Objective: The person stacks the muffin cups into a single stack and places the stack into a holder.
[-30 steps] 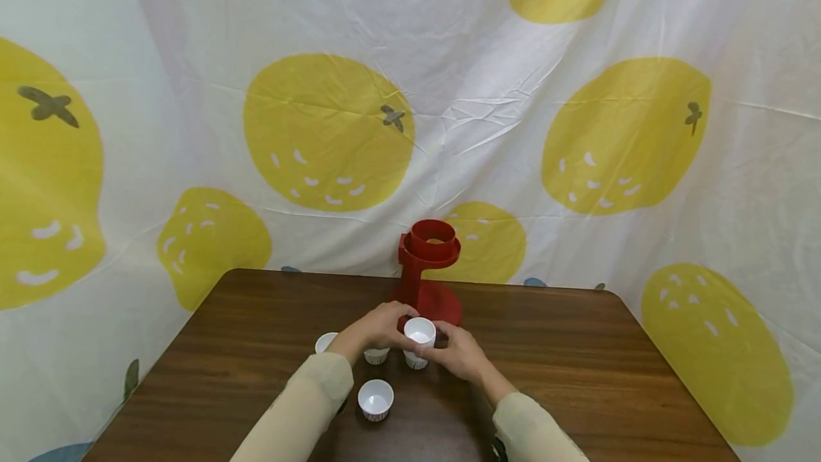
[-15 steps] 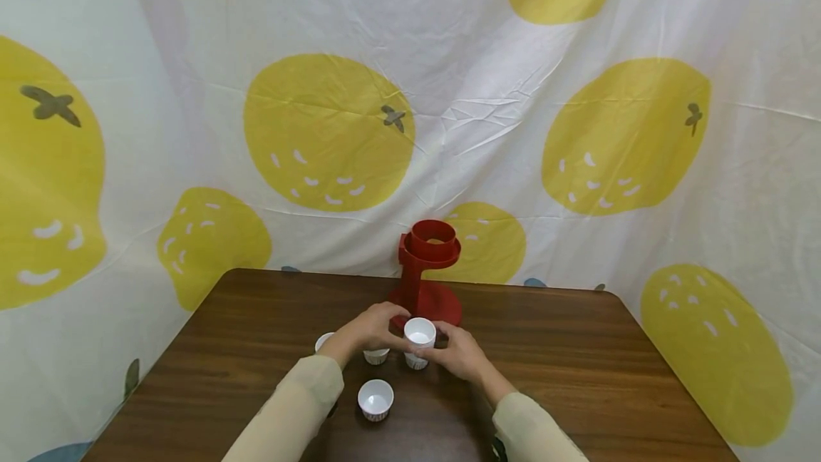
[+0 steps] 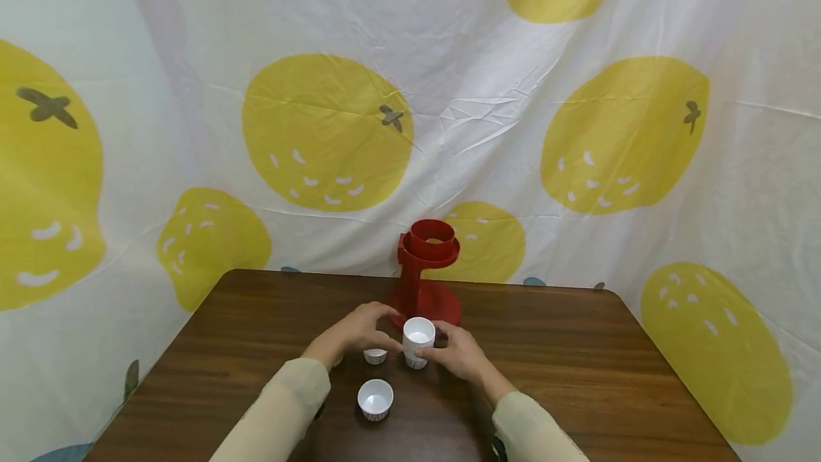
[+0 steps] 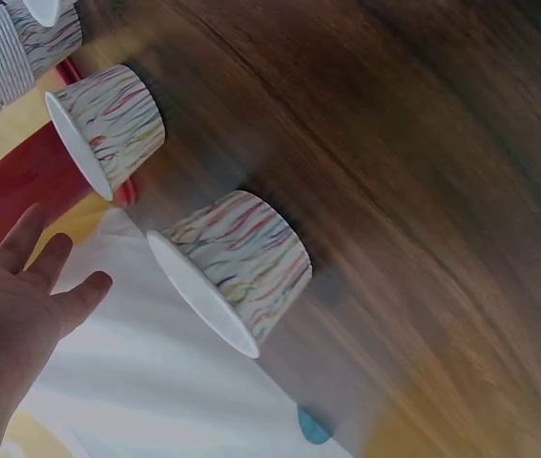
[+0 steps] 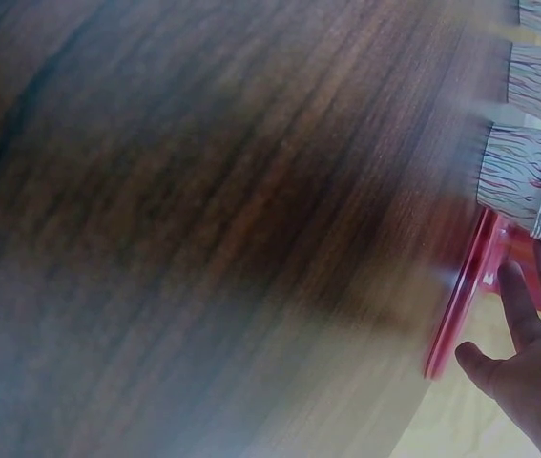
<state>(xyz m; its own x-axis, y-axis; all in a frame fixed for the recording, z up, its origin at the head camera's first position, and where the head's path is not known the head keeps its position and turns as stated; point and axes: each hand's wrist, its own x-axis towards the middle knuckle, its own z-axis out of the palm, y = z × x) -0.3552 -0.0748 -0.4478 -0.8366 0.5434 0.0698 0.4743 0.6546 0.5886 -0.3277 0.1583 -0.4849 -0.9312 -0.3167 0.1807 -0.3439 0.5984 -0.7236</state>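
Observation:
In the head view, a stack of white paper cups (image 3: 418,344) stands upright in front of the red stand; the left wrist view shows its many nested rims and colourful streaked pattern. My right hand (image 3: 460,355) holds the stack from the right, thumb at its front and index finger behind. My left hand (image 3: 355,330) is just left of the stack, its fingers spread and holding nothing. Single paper cups stand upright nearby: one cup (image 3: 375,399) in front, another cup (image 3: 375,357) beside the stack, and a third mostly hidden behind my left wrist.
The red stand (image 3: 418,291) has a round base and a raised ring with a cylinder in it. Dark wood makes up the tabletop (image 3: 545,376). A white cloth with a lemon print (image 3: 327,134) hangs behind the table's back edge.
My left hand has let go of the stack and moved left, its fingers apart from it. The right hand and the stack have hardly moved.

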